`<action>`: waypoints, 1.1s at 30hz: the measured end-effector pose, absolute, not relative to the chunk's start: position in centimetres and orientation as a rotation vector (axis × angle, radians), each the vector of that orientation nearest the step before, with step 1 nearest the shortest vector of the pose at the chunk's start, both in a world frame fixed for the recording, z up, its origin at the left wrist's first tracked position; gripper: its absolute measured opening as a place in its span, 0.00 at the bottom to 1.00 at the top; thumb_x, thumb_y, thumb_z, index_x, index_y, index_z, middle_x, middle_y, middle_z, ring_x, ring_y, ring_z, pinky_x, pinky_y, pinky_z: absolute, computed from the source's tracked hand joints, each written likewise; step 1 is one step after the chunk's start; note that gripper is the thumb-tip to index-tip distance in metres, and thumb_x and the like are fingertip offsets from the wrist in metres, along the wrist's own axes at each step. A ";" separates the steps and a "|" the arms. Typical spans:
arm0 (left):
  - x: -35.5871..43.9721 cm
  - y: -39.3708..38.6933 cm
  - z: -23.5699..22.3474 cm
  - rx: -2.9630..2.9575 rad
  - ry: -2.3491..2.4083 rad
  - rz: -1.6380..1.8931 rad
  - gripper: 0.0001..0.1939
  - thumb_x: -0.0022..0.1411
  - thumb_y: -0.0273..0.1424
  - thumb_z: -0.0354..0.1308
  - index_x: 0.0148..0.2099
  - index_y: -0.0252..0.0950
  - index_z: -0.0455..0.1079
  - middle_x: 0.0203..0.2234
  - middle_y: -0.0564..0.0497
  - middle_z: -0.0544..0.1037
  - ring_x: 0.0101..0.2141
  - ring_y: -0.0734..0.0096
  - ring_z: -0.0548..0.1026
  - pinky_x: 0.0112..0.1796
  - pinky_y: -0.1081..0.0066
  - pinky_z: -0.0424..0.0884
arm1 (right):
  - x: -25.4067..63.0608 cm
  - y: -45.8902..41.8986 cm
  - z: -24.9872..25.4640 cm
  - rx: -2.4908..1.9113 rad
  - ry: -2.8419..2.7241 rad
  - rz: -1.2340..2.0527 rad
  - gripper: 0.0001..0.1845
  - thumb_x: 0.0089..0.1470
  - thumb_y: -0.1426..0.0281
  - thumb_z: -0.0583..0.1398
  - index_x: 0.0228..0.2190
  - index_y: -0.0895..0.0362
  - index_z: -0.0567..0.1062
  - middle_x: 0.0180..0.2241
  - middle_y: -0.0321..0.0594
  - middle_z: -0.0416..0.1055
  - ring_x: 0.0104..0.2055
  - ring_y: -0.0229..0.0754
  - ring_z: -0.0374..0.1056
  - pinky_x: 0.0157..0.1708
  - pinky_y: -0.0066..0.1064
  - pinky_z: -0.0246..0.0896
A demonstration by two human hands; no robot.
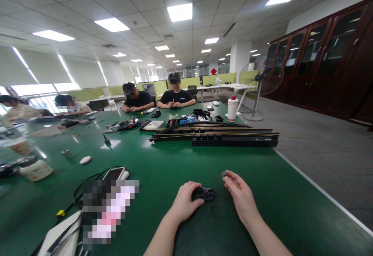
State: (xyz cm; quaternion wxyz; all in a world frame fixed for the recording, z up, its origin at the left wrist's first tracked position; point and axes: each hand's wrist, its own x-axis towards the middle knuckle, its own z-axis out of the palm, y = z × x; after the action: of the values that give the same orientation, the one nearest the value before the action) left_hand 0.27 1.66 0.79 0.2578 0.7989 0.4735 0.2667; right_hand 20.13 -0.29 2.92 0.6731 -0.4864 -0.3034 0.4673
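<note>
My left hand [186,200] is closed around the left side of a small black device [206,193] with its inner parts showing, low over the green table [163,166]. It looks like an opened plastic housing; its exact kind is unclear. To the right, apart from the device, my right hand [239,193] pinches a small grey block-like piece [224,174] between thumb and fingertips. The piece is too small to name.
Long black strips with thin brass-coloured rods [233,141] lie across the table ahead. Beyond them stand a white bottle with a red cap [232,109] and scattered tools [128,125]. Cables, a notebook [60,234] and a jar [35,169] are at left. Several people sit around the table.
</note>
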 end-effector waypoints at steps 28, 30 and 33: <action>0.3 1.5 0.8 2.210 1.305 0.735 0.18 0.57 0.37 0.55 0.50 0.38 0.66 0.46 0.46 0.68 0.47 0.61 0.65 0.50 0.63 0.60 | 20.3 -0.1 2.6 -1.050 -0.618 1.096 0.21 0.35 0.61 0.67 0.35 0.54 0.74 0.38 0.40 0.74 0.41 0.46 0.69 0.34 0.33 0.66; 0.3 1.5 0.7 2.234 1.313 0.736 0.17 0.58 0.37 0.54 0.48 0.37 0.67 0.46 0.46 0.68 0.48 0.62 0.64 0.50 0.63 0.59 | 20.4 -0.1 2.6 -1.040 -0.602 1.113 0.22 0.35 0.62 0.67 0.36 0.54 0.74 0.38 0.40 0.74 0.41 0.45 0.69 0.35 0.32 0.66; 0.3 1.5 0.7 2.249 1.300 0.747 0.15 0.56 0.34 0.57 0.46 0.37 0.68 0.45 0.47 0.68 0.47 0.62 0.64 0.50 0.63 0.60 | 20.4 -0.1 2.6 -1.029 -0.590 1.129 0.22 0.35 0.62 0.67 0.36 0.53 0.75 0.38 0.39 0.75 0.40 0.45 0.70 0.35 0.33 0.66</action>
State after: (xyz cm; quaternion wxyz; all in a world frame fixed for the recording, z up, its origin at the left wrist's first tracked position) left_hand 0.31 1.52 0.72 0.2179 0.8121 0.4694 0.2696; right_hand 20.40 -0.12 2.62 0.6830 -0.4591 -0.2631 0.5035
